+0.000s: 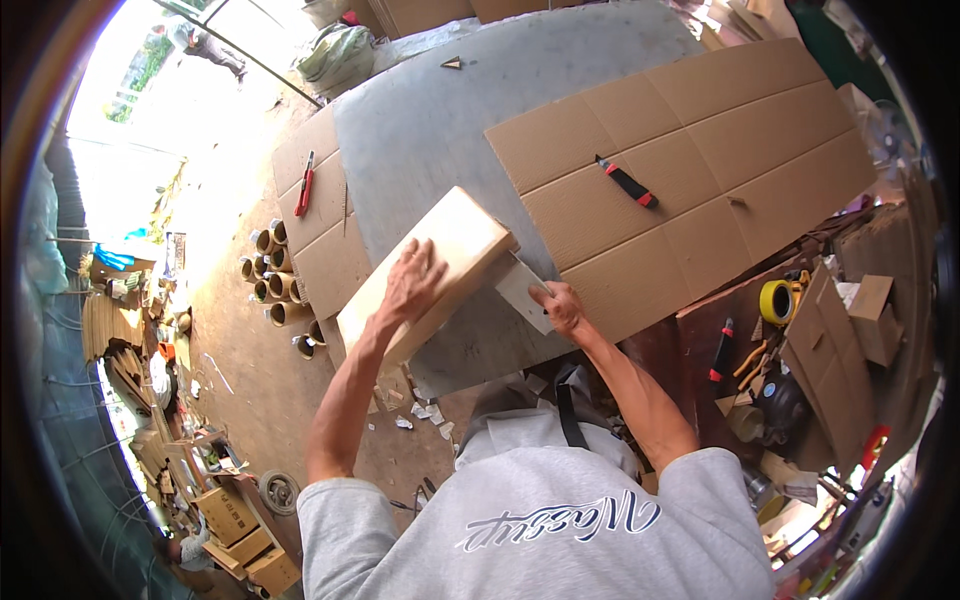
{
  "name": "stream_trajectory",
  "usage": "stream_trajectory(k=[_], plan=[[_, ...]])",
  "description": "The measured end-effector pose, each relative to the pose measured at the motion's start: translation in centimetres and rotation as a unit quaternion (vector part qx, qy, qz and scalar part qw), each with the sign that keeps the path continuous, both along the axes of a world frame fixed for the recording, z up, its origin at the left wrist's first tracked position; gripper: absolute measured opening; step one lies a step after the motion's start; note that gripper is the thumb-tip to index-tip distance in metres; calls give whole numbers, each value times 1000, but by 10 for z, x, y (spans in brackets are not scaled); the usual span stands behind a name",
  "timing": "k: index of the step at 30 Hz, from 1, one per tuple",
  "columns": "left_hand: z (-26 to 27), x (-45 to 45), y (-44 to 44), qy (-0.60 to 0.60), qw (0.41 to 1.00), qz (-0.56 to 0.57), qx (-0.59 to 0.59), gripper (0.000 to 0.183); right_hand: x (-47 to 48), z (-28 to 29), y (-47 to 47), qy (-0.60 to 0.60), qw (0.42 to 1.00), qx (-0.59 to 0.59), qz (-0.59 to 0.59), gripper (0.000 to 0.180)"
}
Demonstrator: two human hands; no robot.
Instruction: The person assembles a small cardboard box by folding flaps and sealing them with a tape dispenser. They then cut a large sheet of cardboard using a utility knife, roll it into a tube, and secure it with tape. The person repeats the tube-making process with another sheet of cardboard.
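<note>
A long, closed cardboard box (pixel 431 259) lies slantwise over the left part of the grey metal-topped table (pixel 427 127). My left hand (pixel 416 277) rests flat on its upper face, fingers apart. At the box's right end, my right hand (pixel 561 306) grips a flat, pale piece (pixel 525 291), perhaps a cardboard flap or a blade; which of these I cannot tell. A large creased cardboard sheet (pixel 675 172) spreads to the right, with a black-and-red utility knife (pixel 627 182) on it. A red utility knife (pixel 305 184) sits on a smaller cardboard sheet (pixel 322 247) at the left.
Several cardboard tubes (pixel 281 285) stand on the floor left of the table. On a lower surface at the right are yellow tape (pixel 776 302), another utility knife (pixel 722 349) and orange-handled pliers (pixel 750 365). Paper scraps (pixel 427 411) litter the floor. Two people are in the background at the left.
</note>
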State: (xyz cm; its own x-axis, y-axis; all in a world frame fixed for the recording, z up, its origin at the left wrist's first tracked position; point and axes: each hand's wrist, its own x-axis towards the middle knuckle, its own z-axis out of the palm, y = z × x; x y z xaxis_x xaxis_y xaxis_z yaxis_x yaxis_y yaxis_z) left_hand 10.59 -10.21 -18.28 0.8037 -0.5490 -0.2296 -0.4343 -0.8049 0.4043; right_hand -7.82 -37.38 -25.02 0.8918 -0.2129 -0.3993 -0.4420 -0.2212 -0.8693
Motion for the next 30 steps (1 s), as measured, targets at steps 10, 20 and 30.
stream_trajectory(k=[10,20,30], plan=[[0,-11,-47,-161,987,-2,-7,43,-1,-8,1,-14,1000,2,-20,66],[-6,26,-42,-122,992,-15,31,77,-9,93,-28,-106,990,75,47,53],[13,75,-41,-38,997,47,46,90,77,175,-35,103,952,285,-42,47]])
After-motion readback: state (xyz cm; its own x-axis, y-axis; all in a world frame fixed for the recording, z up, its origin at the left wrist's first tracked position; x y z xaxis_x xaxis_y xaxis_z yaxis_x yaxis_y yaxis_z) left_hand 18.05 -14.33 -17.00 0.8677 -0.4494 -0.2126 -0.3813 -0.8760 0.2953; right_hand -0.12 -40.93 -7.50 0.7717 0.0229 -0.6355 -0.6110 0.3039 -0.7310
